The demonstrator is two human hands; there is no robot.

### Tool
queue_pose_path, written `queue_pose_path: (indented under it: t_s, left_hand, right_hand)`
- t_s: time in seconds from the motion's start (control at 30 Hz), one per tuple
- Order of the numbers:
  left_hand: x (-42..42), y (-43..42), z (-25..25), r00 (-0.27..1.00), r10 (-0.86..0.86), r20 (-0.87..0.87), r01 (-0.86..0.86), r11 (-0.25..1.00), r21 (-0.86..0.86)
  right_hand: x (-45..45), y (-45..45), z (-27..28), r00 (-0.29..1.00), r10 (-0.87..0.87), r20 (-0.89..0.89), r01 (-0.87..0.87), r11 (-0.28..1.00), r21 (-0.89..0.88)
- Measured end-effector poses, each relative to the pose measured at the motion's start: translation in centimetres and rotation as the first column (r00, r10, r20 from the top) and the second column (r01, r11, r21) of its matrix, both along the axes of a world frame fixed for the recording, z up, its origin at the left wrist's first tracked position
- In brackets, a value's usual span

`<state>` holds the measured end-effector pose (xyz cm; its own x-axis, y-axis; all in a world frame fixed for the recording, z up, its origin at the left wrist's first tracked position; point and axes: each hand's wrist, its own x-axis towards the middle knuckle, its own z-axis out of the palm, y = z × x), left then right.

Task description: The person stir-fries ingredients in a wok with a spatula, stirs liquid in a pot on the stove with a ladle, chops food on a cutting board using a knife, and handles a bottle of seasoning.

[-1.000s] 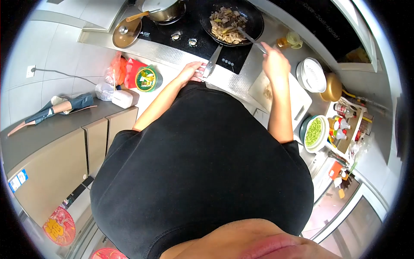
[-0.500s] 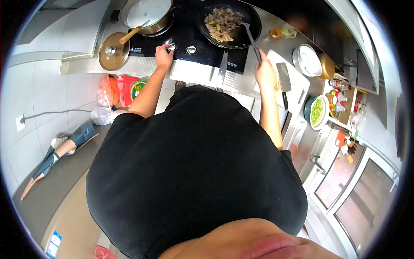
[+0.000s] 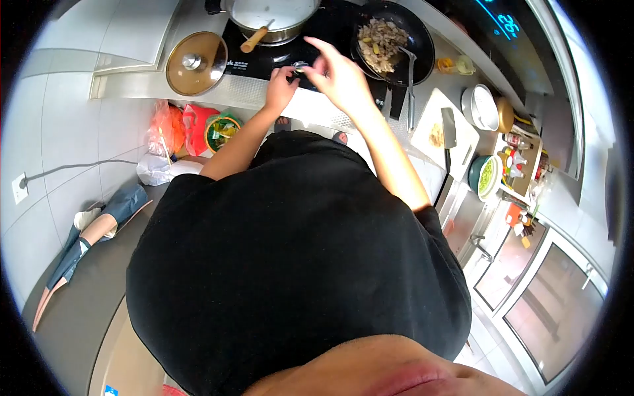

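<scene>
At the front of the black gas stove (image 3: 254, 59), my left hand (image 3: 281, 91) has its fingers closed round a control knob (image 3: 299, 66). My right hand (image 3: 342, 80) hovers over the stove just right of it, index finger stretched out and thumb apart, holding nothing. It covers the area of the second knob. To its right sits a black wok (image 3: 422, 49) with pieces of cooked meat (image 3: 382, 46). A spatula (image 3: 411, 89) rests in the wok, its handle hanging over the near rim. Behind my left hand stands a steel pot (image 3: 281, 34) of whitish liquid, with a wooden-handled utensil (image 3: 254, 41) across its rim.
A glass lid (image 3: 196, 78) lies left of the stove. On the right are a white cutting board (image 3: 432, 109) with a cleaver (image 3: 450, 129), a white bowl (image 3: 481, 109) and a bowl of green beans (image 3: 487, 177). Bags (image 3: 168, 132) stand below the counter.
My right hand has let go of the spatula and moved left to the knobs; the spatula now leans in the wok. My left hand stays at its knob. The view has shifted.
</scene>
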<state>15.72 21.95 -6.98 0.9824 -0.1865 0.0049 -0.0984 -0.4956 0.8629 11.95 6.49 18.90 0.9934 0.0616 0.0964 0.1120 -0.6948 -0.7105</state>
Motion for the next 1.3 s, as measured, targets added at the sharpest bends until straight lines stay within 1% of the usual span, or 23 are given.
queue_pose_path:
  t_s: [0.03,0.07,0.13,0.2,0.23,0.27,0.37,0.47,0.53,0.57,0.6,0.67,0.7,0.73,0.83,0.87,0.93,1.03,1.07,1.1,1.13,1.23,1.3]
  left_hand:
    - [0.0,0.4,-0.7,0.999,-0.039,0.032,0.039,0.999,-0.011]
    - [-0.1,0.7,-1.5,0.995,-0.075,0.062,0.076,0.997,-0.021]
    - [-1.2,2.1,-0.4,0.994,-0.097,0.055,0.100,0.994,-0.048]
    - [-2.8,3.5,1.9,0.964,-0.220,-0.149,0.195,0.967,-0.162]
    - [-3.6,4.0,2.2,0.960,-0.211,-0.183,0.173,0.964,-0.202]
    - [-4.2,4.6,2.5,0.964,-0.196,-0.179,0.157,0.965,-0.211]
    - [-5.2,6.2,3.9,0.862,-0.210,-0.462,0.073,0.952,-0.297]
    - [-5.2,7.4,3.1,0.909,-0.197,-0.366,0.098,0.957,-0.272]
    - [-5.1,7.9,3.5,0.924,-0.182,-0.336,0.077,0.950,-0.303]
    - [-4.8,8.0,3.8,0.931,-0.179,-0.317,0.083,0.953,-0.293]
    - [-4.4,8.1,4.0,0.938,-0.177,-0.297,0.091,0.955,-0.281]
    - [-4.0,8.0,4.5,0.927,-0.180,-0.329,0.081,0.953,-0.292]
    - [-4.0,8.1,5.2,0.912,-0.187,-0.366,0.075,0.951,-0.299]
    - [-3.8,8.1,6.0,0.913,-0.187,-0.363,0.076,0.952,-0.298]
    - [-3.5,8.4,7.5,0.866,-0.201,-0.458,0.084,0.961,-0.264]
    - [-3.4,8.4,7.6,0.865,-0.220,-0.452,0.096,0.955,-0.282]
    - [-3.1,8.3,7.4,0.862,-0.244,-0.444,0.112,0.946,-0.303]
    - [-2.9,7.6,5.2,0.857,-0.281,-0.431,0.173,0.946,-0.273]
    - [-3.1,7.0,2.3,0.931,-0.290,-0.220,0.210,0.921,-0.328]
    - [-3.1,6.8,1.9,0.961,-0.277,0.001,0.258,0.892,-0.372]
    - [-3.1,6.8,1.6,0.960,-0.281,0.000,0.261,0.890,-0.373]
    - [-3.0,7.3,3.6,0.952,-0.302,-0.055,0.269,0.908,-0.321]
    - [-2.5,7.9,7.5,0.840,-0.335,-0.427,0.236,0.934,-0.268]
  right_hand:
    - [1.8,2.3,-0.4,0.996,0.051,-0.075,-0.055,0.997,-0.059]
    - [3.4,4.2,-1.6,0.993,0.114,-0.038,-0.118,0.985,-0.123]
    - [6.1,7.5,-3.3,0.990,0.136,0.048,-0.127,0.978,-0.165]
    - [8.5,9.6,-4.7,0.986,0.114,0.120,-0.089,0.977,-0.196]
    - [9.3,10.3,-4.7,0.990,0.094,0.104,-0.070,0.974,-0.215]
    - [9.6,10.2,-4.6,0.998,0.056,-0.005,-0.056,0.976,-0.211]
    - [10.9,8.7,-5.9,0.976,-0.192,0.104,0.192,0.981,0.006]
    - [11.9,5.7,-4.4,0.917,-0.396,0.049,0.382,0.906,0.181]
    - [12.9,3.9,-4.6,0.898,-0.411,0.159,0.373,0.901,0.222]
    - [13.4,3.3,-4.9,0.891,-0.410,0.198,0.371,0.906,0.204]
    - [13.4,3.5,-3.9,0.893,-0.420,0.163,0.411,0.908,0.083]
    - [13.2,4.8,-2.8,0.919,-0.370,0.135,0.373,0.928,0.003]
    - [13.2,5.5,-2.2,0.939,-0.338,0.057,0.340,0.940,-0.037]
    - [13.5,5.8,-2.7,0.947,-0.309,0.084,0.317,0.943,-0.097]
    - [13.8,6.2,-4.4,0.965,-0.144,0.217,0.167,0.982,-0.093]
    - [13.9,5.5,-5.2,0.965,-0.147,0.219,0.170,0.981,-0.093]
    - [13.1,5.2,-4.6,0.997,-0.013,0.082,0.024,0.991,-0.132]
    - [11.8,4.6,-3.7,0.988,0.104,0.110,-0.093,0.990,-0.104]
    - [11.5,4.3,-3.4,0.980,0.169,0.101,-0.161,0.984,-0.080]
    - [11.2,4.0,-3.0,0.977,0.193,0.086,-0.186,0.979,-0.086]
    - [11.0,3.5,-2.5,0.978,0.189,0.084,-0.181,0.980,-0.087]
    - [10.2,2.7,-0.9,0.970,0.236,0.061,-0.230,0.968,-0.098]
    - [9.6,2.9,0.5,0.970,0.225,0.088,-0.213,0.968,-0.130]
